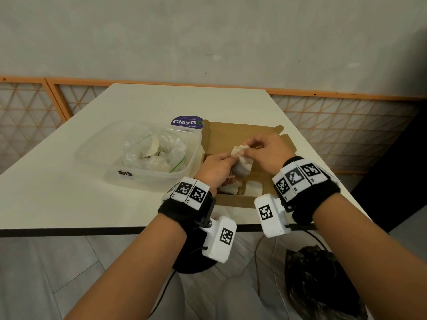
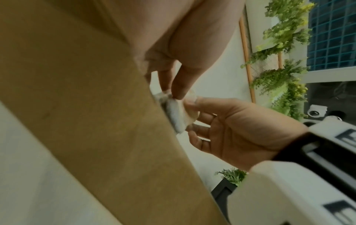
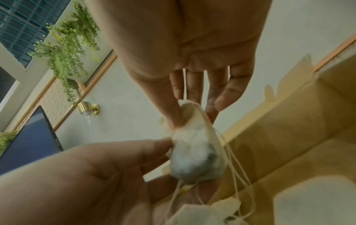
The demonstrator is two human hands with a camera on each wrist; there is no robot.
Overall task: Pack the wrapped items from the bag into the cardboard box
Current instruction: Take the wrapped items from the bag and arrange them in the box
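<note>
- One clear rectangular plastic tub (image 1: 97, 155) stands left on the white bench (image 1: 57, 192); it holds one clear zip bag (image 1: 152, 153) of wrapped items, count unclear.
- One flat open brown cardboard box (image 1: 233, 132) sits just right of the tub; at least two pale wrapped items lie inside.
- Grey wall and orange-framed lattice stand behind.
- Left hand (image 1: 216, 169) and right hand (image 1: 265, 148) both pinch one pale cloth-wrapped pouch with strings (image 1: 241, 162) above the box.

Cream pouch (image 1: 241, 161), brown cardboard box (image 1: 233, 132), clear tub (image 1: 111, 167), purple sticker (image 1: 187, 122), off-white table (image 1: 69, 199).
</note>
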